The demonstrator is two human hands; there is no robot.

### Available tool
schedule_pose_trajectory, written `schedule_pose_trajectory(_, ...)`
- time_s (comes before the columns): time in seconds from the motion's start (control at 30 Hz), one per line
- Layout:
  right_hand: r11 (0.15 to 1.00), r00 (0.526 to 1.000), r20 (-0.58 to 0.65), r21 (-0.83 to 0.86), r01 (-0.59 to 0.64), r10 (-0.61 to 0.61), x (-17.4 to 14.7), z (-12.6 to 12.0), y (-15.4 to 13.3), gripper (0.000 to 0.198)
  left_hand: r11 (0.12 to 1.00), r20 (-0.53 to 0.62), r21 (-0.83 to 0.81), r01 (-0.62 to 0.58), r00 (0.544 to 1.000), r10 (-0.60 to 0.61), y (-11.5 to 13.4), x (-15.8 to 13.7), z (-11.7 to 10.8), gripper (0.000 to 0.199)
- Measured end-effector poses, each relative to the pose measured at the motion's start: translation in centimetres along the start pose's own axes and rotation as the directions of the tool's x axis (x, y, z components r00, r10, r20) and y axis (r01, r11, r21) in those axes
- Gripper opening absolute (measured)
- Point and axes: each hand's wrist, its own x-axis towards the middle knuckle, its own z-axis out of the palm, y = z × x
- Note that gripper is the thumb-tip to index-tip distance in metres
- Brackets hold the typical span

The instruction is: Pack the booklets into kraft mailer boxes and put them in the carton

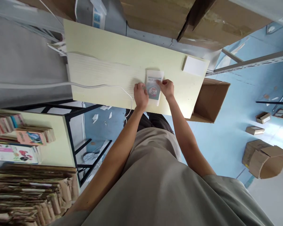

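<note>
A small book (152, 91) with a blue-grey cover and a reddish round picture lies on the pale yellow table (118, 45). A whitish translucent sleeve (155, 74) shows around it, past its top and bottom edges. At the left edge, my left hand (141, 95) is closed, fingers curled against the book. My right hand (167, 88) pinches the sleeve at the upper right, with fingertips over the cover. Left of the hands, a fanned row of thin translucent sheets (96, 70) covers part of the tabletop.
A white stack (194, 65) sits at the table's right end, above an open cardboard box (211, 100). A white cable (96, 85) crosses the table's left half. Large cartons (158, 18) stand behind. Books (30, 136) fill a side table at left, near flattened cardboard (33, 194).
</note>
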Motion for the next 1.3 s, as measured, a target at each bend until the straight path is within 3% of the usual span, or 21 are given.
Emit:
schedule_pose_trajectory(0.13, 0.996, 0.998, -0.023, -0.064, 0.055, -0.056, -0.1, 0.3, -0.4, 0.035, 0.980, 0.124, 0.091, -0.175, 0.979, 0.163, 2.8, -3.1, 0.1, 0.028)
schedule_pose_trajectory(0.23, 0.985, 0.997, -0.008, -0.156, 0.072, -0.074, -0.5, 0.1, -0.8, 0.033, 0.981, 0.180, 0.088, -0.170, 0.972, 0.152, 3.6, -4.3, 0.7, 0.057)
schedule_pose_trajectory(0.3, 0.965, 0.994, 0.002, -0.237, 0.108, -0.111, -1.1, -0.3, -1.2, 0.034, 0.983, 0.185, 0.072, -0.167, 0.971, 0.151, 3.5, -4.5, 1.0, 0.063)
schedule_pose_trajectory(0.37, 0.922, 0.974, 0.011, -0.321, 0.218, -0.226, -1.9, -0.8, -1.8, 0.036, 0.985, 0.176, 0.048, -0.167, 0.972, 0.156, 3.1, -4.2, 1.1, 0.062)
schedule_pose_trajectory(0.43, 0.831, 0.914, 0.089, -0.389, 0.398, -0.397, -2.5, -1.3, -2.7, 0.039, 0.988, 0.161, 0.018, -0.156, 0.975, 0.151, 2.7, -3.9, 1.1, 0.062)
schedule_pose_trajectory(0.5, 0.706, 0.813, 0.271, -0.404, 0.582, -0.516, -2.8, -1.3, -3.8, 0.041, 0.990, 0.146, -0.021, -0.140, 0.979, 0.142, 2.4, -3.7, 0.9, 0.061)
schedule_pose_trajectory(0.6, 0.606, 0.676, 0.530, -0.336, 0.721, -0.512, -1.8, -1.0, -4.9, 0.034, 0.990, 0.124, -0.090, -0.109, 0.985, 0.120, 2.3, -3.7, 0.2, 0.060)
schedule_pose_trajectory(0.67, 0.609, 0.643, 0.596, -0.301, 0.734, -0.480, -0.4, -0.7, -5.4, 0.029, 0.990, 0.113, -0.133, -0.049, 0.992, 0.064, 2.1, -3.8, -0.5, 0.057)
schedule_pose_trajectory(0.8, 0.583, 0.637, 0.633, -0.338, 0.739, -0.441, 3.0, -0.6, -6.3, 0.029, 0.973, 0.130, -0.195, 0.125, 0.986, -0.101, 1.5, -4.9, -2.0, 0.043)
schedule_pose_trajectory(0.97, 0.618, 0.693, 0.620, -0.393, 0.681, -0.368, 5.7, -0.7, -8.3, 0.041, 0.944, 0.136, -0.227, 0.238, 0.968, -0.211, 0.7, -6.6, -3.0, 0.038)
schedule_pose_trajectory(1.13, 0.653, 0.722, 0.604, -0.402, 0.642, -0.337, 6.4, 0.3, -9.2, 0.055, 0.925, 0.149, -0.149, 0.349, 0.933, -0.328, -0.7, -6.8, -2.7, 0.032)
schedule_pose_trajectory(1.2, 0.672, 0.746, 0.579, -0.411, 0.616, -0.329, 6.3, 1.1, -9.0, 0.059, 0.901, 0.186, -0.154, 0.406, 0.907, -0.377, -1.4, -6.3, -2.5, 0.038)
schedule_pose_trajectory(1.3, 0.696, 0.784, 0.524, -0.425, 0.579, -0.332, 6.1, 2.7, -8.4, 0.053, 0.885, 0.211, -0.178, 0.430, 0.895, -0.392, -2.2, -5.5, -2.2, 0.047)
